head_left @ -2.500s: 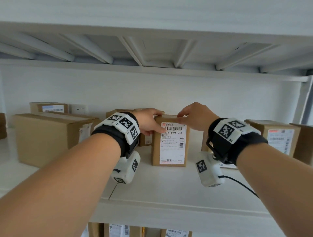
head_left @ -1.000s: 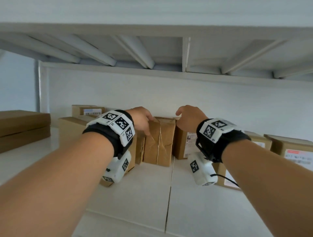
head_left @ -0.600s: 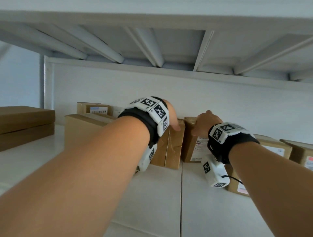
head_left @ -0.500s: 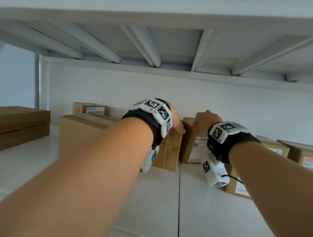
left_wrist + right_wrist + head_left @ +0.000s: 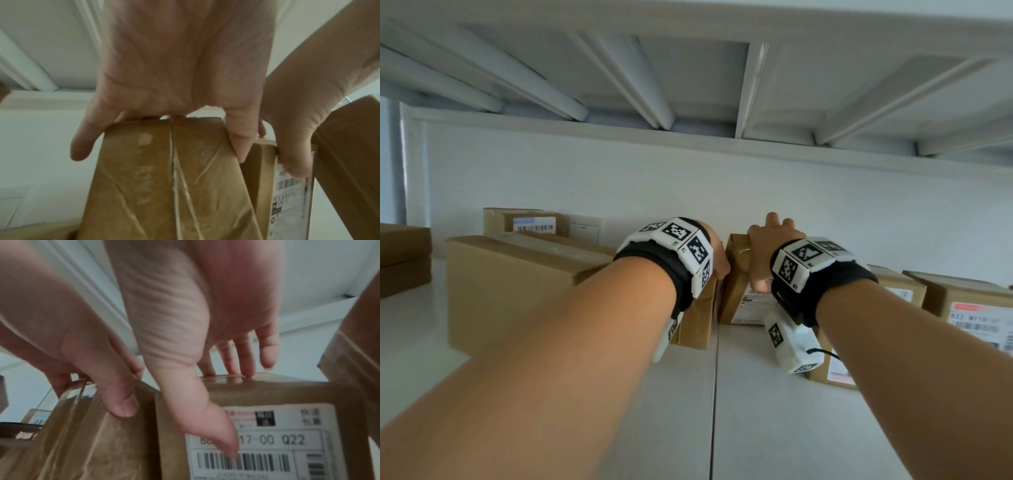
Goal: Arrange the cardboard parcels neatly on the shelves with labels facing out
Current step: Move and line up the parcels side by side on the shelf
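A brown parcel wrapped in creased tape [image 5: 698,318] [image 5: 164,186] stands upright on the white shelf [image 5: 756,428], no label showing. My left hand [image 5: 719,265] [image 5: 156,138] grips its top, fingers hooked over the far edge and thumb down its right side. Just to its right stands a labelled parcel [image 5: 741,298] [image 5: 277,434], barcode label facing me. My right hand [image 5: 767,246] [image 5: 224,399] holds its top, fingers over the upper edge and thumb on the label. The two parcels stand side by side with a narrow gap.
A large plain box [image 5: 517,291] stands left of the taped parcel, with a smaller labelled box [image 5: 527,222] behind it. Flat boxes [image 5: 404,260] lie at far left. More labelled boxes [image 5: 969,308] line the right. The upper shelf's ribbed underside [image 5: 688,68] hangs close above.
Both hands have reached farther back on the shelf. The left hand pushed the taped parcel back beside the large box. The right hand moved off it onto the labelled parcel.
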